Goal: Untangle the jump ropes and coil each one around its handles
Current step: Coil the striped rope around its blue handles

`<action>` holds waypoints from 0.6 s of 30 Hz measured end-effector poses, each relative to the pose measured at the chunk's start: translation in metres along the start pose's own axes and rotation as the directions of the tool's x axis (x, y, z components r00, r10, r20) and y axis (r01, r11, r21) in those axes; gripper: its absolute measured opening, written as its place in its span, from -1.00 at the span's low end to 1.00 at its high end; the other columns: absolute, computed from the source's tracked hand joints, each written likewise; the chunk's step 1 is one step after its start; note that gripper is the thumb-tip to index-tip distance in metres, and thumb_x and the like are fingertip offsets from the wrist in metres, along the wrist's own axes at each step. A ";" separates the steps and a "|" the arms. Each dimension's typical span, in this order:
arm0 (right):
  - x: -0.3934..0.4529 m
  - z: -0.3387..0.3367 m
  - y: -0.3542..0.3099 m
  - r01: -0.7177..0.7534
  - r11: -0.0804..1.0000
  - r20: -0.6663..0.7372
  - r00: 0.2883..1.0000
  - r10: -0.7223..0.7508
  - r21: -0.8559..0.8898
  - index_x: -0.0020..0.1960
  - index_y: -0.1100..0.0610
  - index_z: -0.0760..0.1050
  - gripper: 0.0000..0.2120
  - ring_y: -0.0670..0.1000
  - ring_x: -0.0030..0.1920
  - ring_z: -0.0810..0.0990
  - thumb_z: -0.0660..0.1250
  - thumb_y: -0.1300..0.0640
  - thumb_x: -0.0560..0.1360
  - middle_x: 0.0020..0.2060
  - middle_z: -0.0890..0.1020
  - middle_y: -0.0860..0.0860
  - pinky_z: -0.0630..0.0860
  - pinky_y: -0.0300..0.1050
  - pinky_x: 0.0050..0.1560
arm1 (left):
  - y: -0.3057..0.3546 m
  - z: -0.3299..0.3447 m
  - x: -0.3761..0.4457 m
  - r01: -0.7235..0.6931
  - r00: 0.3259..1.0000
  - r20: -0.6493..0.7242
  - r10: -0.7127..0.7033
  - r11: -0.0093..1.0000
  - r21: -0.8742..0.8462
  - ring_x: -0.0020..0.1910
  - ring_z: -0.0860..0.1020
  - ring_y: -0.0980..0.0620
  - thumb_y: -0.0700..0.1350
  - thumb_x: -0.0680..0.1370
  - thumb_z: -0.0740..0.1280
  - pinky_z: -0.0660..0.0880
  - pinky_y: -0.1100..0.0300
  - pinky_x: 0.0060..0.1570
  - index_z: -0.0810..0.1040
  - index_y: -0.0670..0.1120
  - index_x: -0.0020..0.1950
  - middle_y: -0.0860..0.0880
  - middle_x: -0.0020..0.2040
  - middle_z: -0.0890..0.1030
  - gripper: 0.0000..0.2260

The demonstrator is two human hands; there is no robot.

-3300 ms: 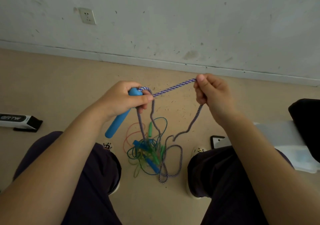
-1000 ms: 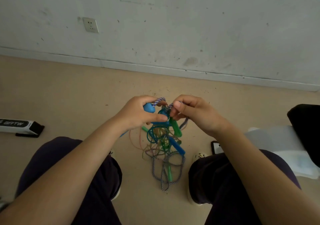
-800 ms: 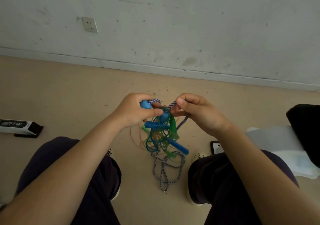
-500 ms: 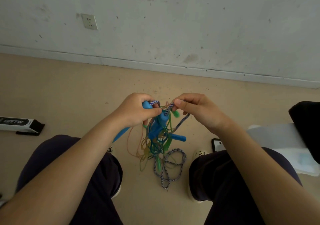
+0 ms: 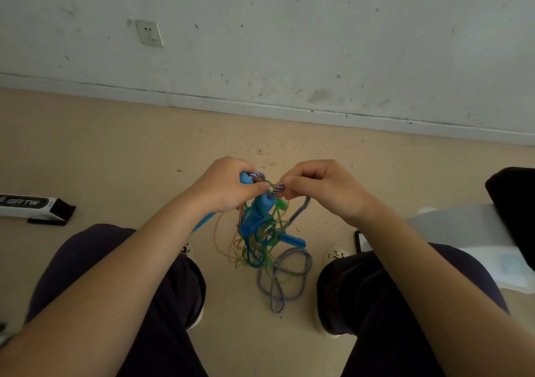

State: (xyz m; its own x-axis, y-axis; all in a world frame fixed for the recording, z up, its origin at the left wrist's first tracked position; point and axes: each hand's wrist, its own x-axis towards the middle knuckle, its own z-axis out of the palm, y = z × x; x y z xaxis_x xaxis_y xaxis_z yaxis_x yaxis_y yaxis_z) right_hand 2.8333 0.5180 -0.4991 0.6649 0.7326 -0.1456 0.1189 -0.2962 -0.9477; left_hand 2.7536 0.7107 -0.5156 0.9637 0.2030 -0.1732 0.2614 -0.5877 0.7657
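The left hand (image 5: 225,187) grips a blue handle (image 5: 245,178) and the right hand (image 5: 315,187) pinches the striped rope (image 5: 279,189) just beside it, the two hands close together above the floor (image 5: 115,150). The knot of blue and green ropes (image 5: 260,231) dangles below them, its striped loops trailing on the floor between the knees. I'd keep the handle steady and feed the striped rope back through the snag with slack, since a hard pull would likely tighten the thin cords.

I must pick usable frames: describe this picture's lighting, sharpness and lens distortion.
Head view: dim, even light, no glare or hard shadows; baseboard bows from wide-angle distortion; left hand, right hand and rope tangle slightly soft, thin strands hard to separate; forearms loom large at the bottom edge.
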 end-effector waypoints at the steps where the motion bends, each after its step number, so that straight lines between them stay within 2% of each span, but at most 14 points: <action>1: 0.000 0.001 0.000 -0.008 1.000 0.030 1.000 0.009 -0.012 -0.04 0.26 0.67 -0.86 0.06 -0.04 0.68 0.35 0.22 0.53 -0.12 0.72 0.13 0.60 -0.11 0.08 | 0.000 0.001 0.001 0.005 1.000 -0.028 -0.004 0.999 0.034 -0.44 0.52 0.06 -0.05 0.53 0.45 0.49 0.09 -0.38 0.63 -0.13 -0.17 -0.09 -0.31 0.62 -0.83; 3: 0.000 0.003 -0.002 -0.018 0.999 0.101 0.995 0.023 -0.049 -0.07 0.25 0.67 -0.88 0.04 -0.03 0.67 0.37 0.23 0.51 -0.10 0.72 0.14 0.59 -0.13 0.07 | -0.002 0.001 0.002 0.030 0.995 -0.096 -0.022 0.996 0.082 -0.38 0.50 -0.02 -0.05 0.52 0.43 0.49 0.02 -0.32 0.60 -0.22 -0.19 -0.16 -0.31 0.59 -0.77; 5: -0.001 0.003 -0.005 -0.008 0.999 0.133 0.991 0.015 -0.052 -0.19 0.16 0.67 -0.88 0.08 -0.02 0.67 0.36 0.21 0.45 -0.12 0.71 0.15 0.58 -0.15 0.04 | -0.003 -0.001 0.003 0.065 0.982 -0.181 -0.047 0.994 0.093 -0.36 0.53 -0.06 -0.07 0.52 0.41 0.47 0.08 -0.33 0.55 -0.18 -0.25 -0.08 -0.36 0.54 -0.77; 7: -0.002 -0.001 -0.008 0.005 1.000 0.095 0.995 -0.006 0.009 -0.32 0.10 0.61 -0.82 0.08 -0.06 0.68 0.28 0.18 0.41 -0.15 0.70 0.20 0.54 -0.24 -0.07 | -0.006 -0.006 0.005 0.107 0.963 -0.254 -0.092 0.993 0.044 -0.36 0.55 -0.07 -0.11 0.51 0.41 0.48 0.10 -0.35 0.53 -0.14 -0.27 -0.04 -0.36 0.53 -0.81; 8: -0.003 -0.006 -0.008 0.014 0.998 0.060 0.998 -0.018 0.055 -0.33 0.15 0.58 -0.81 0.10 -0.08 0.68 0.25 0.17 0.41 -0.16 0.69 0.24 0.54 -0.21 -0.08 | -0.006 -0.009 0.005 0.117 0.956 -0.268 -0.122 0.993 -0.034 -0.41 0.54 -0.04 -0.13 0.51 0.41 0.47 0.15 -0.40 0.54 -0.14 -0.25 -0.04 -0.37 0.53 -0.83; 10: -0.001 -0.015 -0.005 0.033 0.988 -0.005 0.999 -0.033 0.152 -0.29 0.21 0.56 -0.78 0.19 -0.05 0.68 0.23 0.16 0.46 -0.15 0.68 0.28 0.55 -0.06 -0.03 | -0.005 -0.011 0.003 0.112 0.957 -0.242 -0.158 0.974 -0.195 -0.49 0.50 0.04 -0.14 0.52 0.44 0.45 0.26 -0.48 0.58 -0.14 -0.19 -0.04 -0.36 0.55 -0.87; 13: 0.003 -0.019 -0.002 0.052 0.950 -0.065 0.997 -0.033 0.309 -0.23 0.22 0.61 -0.77 0.27 0.03 0.65 0.24 0.16 0.48 -0.06 0.63 0.38 0.58 0.07 0.06 | -0.003 -0.011 0.000 0.091 0.975 -0.169 -0.144 0.954 -0.285 -0.50 0.49 0.09 -0.13 0.50 0.48 0.49 0.27 -0.44 0.63 -0.19 -0.08 0.02 -0.39 0.57 -0.87; 16: 0.005 -0.014 -0.002 0.056 0.908 -0.083 0.996 -0.023 0.416 -0.24 0.24 0.57 -0.77 0.29 0.06 0.64 0.23 0.17 0.49 -0.06 0.64 0.34 0.60 0.10 0.09 | 0.002 -0.013 -0.003 0.051 0.979 -0.162 -0.123 0.920 -0.388 -0.48 0.49 0.11 -0.14 0.47 0.52 0.49 0.28 -0.40 0.68 -0.11 -0.04 0.11 -0.47 0.57 -0.89; 18: 0.005 -0.012 -0.003 0.053 0.888 -0.070 0.997 -0.024 0.456 -0.31 0.20 0.50 -0.69 0.32 0.09 0.63 0.17 0.20 0.57 -0.07 0.66 0.33 0.59 0.08 0.06 | 0.004 -0.016 -0.004 0.008 0.988 -0.136 -0.076 0.897 -0.443 -0.44 0.51 0.14 -0.14 0.45 0.54 0.48 0.31 -0.39 0.68 -0.08 0.03 0.13 -0.40 0.61 -0.82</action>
State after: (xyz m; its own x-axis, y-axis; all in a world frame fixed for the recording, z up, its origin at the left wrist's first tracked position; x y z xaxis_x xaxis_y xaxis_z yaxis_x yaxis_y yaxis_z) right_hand 2.8451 0.5153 -0.4938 0.7119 0.6947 -0.1026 -0.1954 0.0557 -0.9791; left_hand 2.7496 0.7195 -0.5018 0.9249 0.3515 -0.1447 0.2180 -0.1787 0.9594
